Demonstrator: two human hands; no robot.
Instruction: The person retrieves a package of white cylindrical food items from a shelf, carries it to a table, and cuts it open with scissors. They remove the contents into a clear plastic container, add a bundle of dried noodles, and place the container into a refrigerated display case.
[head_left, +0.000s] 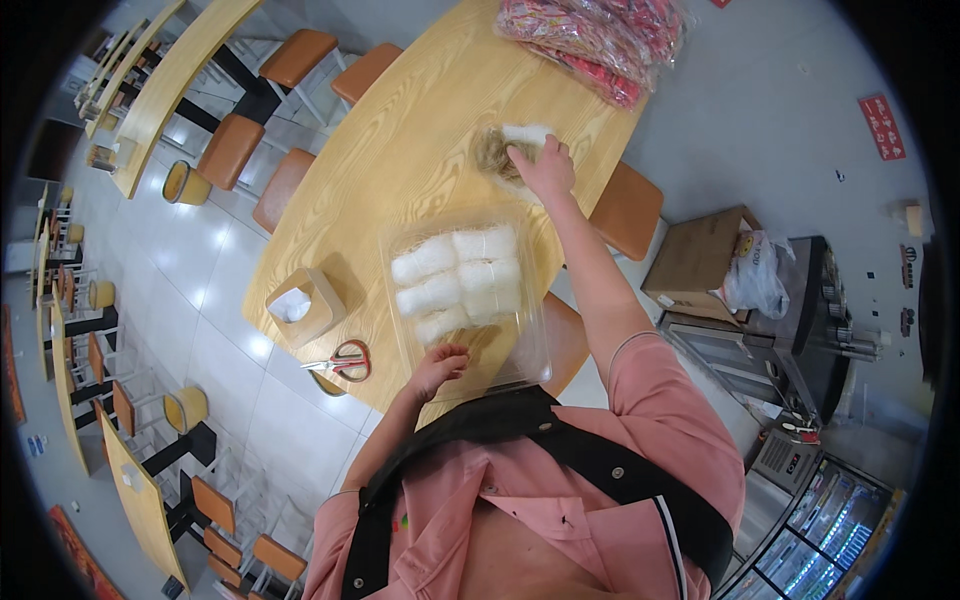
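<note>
A clear plastic tray (541, 337) lies on the wood-grain table in front of me. Inside it are several white bundles of dried, thin noodles (487, 275), set in two columns. My left hand (442, 367) hovers at the tray's near end with loosely bent fingers and nothing visible in them. Farther off, my right hand (549, 169) reaches over a tan, tangled clump of strands (495, 156). A small white piece (525, 134) lies just beyond its fingers. The thumb is close to the clump; whether the fingers grip anything is hidden.
Red-handled scissors (346, 363) and a wooden tissue box (306, 306) sit at the table's left end. Pink-and-clear plastic packages (592, 41) are piled at the far end. Brown stools (626, 210) stand around the table (375, 172). A cardboard box (694, 259) is at right.
</note>
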